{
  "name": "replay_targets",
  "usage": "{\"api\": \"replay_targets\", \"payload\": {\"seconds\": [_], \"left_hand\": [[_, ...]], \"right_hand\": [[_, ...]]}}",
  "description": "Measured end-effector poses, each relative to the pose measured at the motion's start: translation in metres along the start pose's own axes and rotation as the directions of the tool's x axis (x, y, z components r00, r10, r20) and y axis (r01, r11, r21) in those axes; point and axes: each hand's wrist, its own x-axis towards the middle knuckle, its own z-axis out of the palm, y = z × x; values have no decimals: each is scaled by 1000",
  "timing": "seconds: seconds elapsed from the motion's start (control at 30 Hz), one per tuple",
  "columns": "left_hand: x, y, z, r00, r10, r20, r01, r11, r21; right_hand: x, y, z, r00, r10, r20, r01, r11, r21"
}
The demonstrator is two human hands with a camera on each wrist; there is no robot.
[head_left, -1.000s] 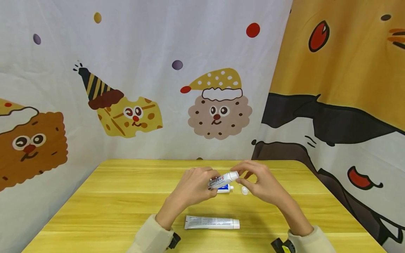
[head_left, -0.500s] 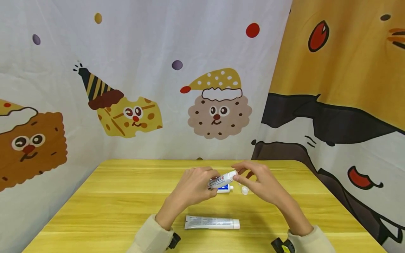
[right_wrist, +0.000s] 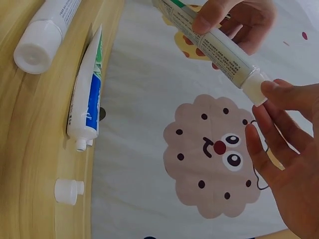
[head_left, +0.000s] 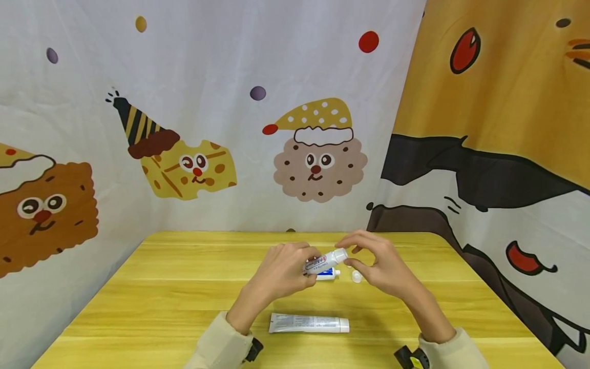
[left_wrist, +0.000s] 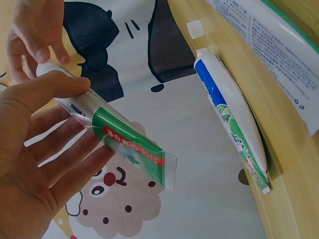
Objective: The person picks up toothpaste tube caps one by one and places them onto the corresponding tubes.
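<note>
Green-and-white toothpaste tube (head_left: 320, 264): was held above the wood-grain table (head_left: 175, 292), between the left hand's (head_left: 282, 267) thumb and spread fingers. Right hand (head_left: 381, 264): half open, pinched its white screw cap (head_left: 341, 254). From it, head view: loose cap (head_left: 357, 277) lay at four o'clock, capped toothpaste tube (head_left: 306, 324) at six.

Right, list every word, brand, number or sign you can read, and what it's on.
No text reads surely.
Held tube: pale characters on a red band, too blurred; fine print on its other side, too small.
Far tube: white lettering on blue, too blurred.
Nearest tube: dense print and small signs by its flat end, too small.
</note>
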Motion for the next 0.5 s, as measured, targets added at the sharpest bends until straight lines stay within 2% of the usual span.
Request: {"api": "replay_targets", "payload": {"seconds": [0.23,0.5], "left_hand": [[0,0,0,1000,-3,4,3,1000,5],[0,0,1,1000,0,5,0,1000,3]], "right_hand": [[0,3,0,999,46,10,-46,999,0],[-2,2,2,984,171,47,-172,985,11]]}}
